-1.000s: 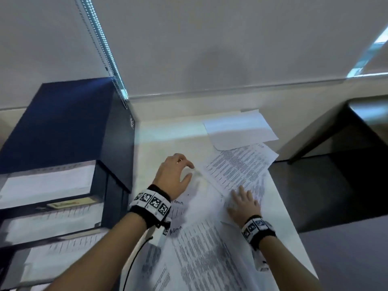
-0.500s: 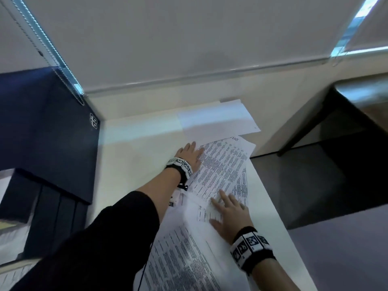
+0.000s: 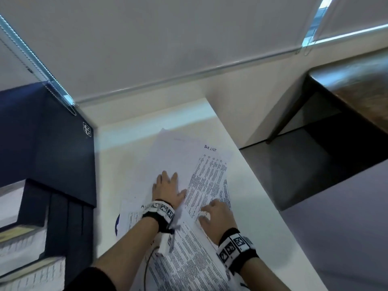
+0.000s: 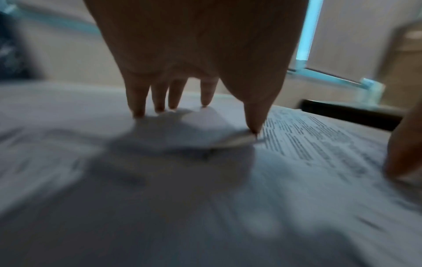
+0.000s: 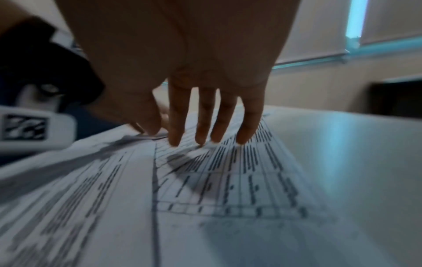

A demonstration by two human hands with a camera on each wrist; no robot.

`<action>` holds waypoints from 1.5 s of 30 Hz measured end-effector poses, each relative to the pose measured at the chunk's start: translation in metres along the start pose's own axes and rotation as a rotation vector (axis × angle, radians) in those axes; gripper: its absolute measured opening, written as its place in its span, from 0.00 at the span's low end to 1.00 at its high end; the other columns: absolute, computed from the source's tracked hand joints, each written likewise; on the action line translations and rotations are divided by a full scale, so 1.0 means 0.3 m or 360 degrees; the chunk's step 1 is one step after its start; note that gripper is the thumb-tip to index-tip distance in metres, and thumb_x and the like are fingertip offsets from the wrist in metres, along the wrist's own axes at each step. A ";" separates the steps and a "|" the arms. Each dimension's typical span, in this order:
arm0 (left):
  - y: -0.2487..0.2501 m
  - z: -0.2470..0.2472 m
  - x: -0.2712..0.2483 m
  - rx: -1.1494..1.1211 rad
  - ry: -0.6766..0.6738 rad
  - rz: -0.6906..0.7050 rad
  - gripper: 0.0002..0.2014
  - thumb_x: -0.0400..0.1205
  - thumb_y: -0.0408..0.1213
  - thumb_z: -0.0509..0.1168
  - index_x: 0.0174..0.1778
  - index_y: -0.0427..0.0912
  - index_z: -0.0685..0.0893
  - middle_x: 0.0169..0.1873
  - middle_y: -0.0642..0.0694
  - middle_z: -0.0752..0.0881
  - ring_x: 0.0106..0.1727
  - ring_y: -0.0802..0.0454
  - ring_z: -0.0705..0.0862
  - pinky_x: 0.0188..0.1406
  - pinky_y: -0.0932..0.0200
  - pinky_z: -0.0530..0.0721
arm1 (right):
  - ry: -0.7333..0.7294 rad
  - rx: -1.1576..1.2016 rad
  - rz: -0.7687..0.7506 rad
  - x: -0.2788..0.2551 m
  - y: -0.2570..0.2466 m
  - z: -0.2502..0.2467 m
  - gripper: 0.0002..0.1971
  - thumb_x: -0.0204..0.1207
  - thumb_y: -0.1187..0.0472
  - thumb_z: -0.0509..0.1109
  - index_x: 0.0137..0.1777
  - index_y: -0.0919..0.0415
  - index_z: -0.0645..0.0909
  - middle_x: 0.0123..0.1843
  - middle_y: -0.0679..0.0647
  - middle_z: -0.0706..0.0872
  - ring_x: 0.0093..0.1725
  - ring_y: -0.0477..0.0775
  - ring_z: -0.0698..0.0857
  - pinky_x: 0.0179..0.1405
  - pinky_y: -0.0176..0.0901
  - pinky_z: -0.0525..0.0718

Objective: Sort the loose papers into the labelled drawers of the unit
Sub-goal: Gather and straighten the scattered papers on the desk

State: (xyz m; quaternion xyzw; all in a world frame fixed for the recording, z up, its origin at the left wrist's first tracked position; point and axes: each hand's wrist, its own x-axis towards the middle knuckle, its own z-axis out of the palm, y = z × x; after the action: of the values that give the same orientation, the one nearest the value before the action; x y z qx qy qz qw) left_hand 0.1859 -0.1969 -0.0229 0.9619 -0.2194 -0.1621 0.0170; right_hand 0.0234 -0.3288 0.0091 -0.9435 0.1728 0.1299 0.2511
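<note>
The loose papers [image 3: 189, 234] lie fanned across the white table [image 3: 260, 206], overlapping one another from the near edge toward the wall. Uppermost at the far end I see a blank sheet [image 3: 168, 152], turned at an angle, lying partly over a printed sheet [image 3: 207, 177] with dense columns and a handwritten heading at its top. My left hand [image 3: 167, 190] rests flat on the blank sheet, fingers spread and straight; in the left wrist view the fingertips [image 4: 137, 110] touch the paper while the thumb presses at a slightly lifted edge — nothing is pinched. My right hand [image 3: 214, 219] rests just beside it on the printed sheet, fingers [image 5: 205, 126] extended and a little apart, tips down on the table of text; whether the thumb holds an edge I cannot tell, since that view is blurred. Both wrists carry black bands with patterned markers. The drawer unit [image 3: 52, 154] — dark blue, standing on the table to the left of the papers — shows drawers [image 3: 23, 238] pulled out at the lower left, paper visible in them, though their labels are too blurred to read.
</note>
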 end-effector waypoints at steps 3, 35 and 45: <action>0.011 0.021 -0.068 0.0090 0.0017 -0.0002 0.27 0.84 0.42 0.62 0.79 0.47 0.60 0.76 0.32 0.65 0.75 0.35 0.69 0.70 0.41 0.79 | 0.0195 0.0111 0.0371 0.046 0.005 0.014 0.36 0.77 0.39 0.67 0.81 0.53 0.63 0.82 0.59 0.60 0.80 0.59 0.62 0.77 0.52 0.71; -0.336 -0.013 -0.450 -0.1621 -0.0032 -0.1175 0.24 0.78 0.30 0.74 0.66 0.40 0.70 0.53 0.43 0.81 0.51 0.44 0.81 0.53 0.57 0.77 | 0.0243 0.0507 0.0682 0.250 0.010 -0.064 0.21 0.69 0.48 0.79 0.58 0.58 0.85 0.56 0.59 0.87 0.54 0.62 0.86 0.55 0.48 0.85; -0.334 -0.031 -0.434 -0.1630 -0.0006 -0.1304 0.39 0.81 0.33 0.72 0.84 0.40 0.57 0.74 0.35 0.74 0.70 0.34 0.78 0.66 0.48 0.77 | 0.0610 0.0770 0.0413 0.254 -0.008 -0.151 0.14 0.81 0.54 0.70 0.58 0.64 0.85 0.51 0.61 0.91 0.44 0.55 0.84 0.47 0.38 0.77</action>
State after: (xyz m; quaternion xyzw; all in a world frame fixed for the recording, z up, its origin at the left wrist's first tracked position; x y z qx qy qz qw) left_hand 0.1197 -0.0512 0.0152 0.8376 0.2697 -0.2411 0.4094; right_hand 0.1005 -0.3703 0.0228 -0.8340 0.3614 -0.0637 0.4121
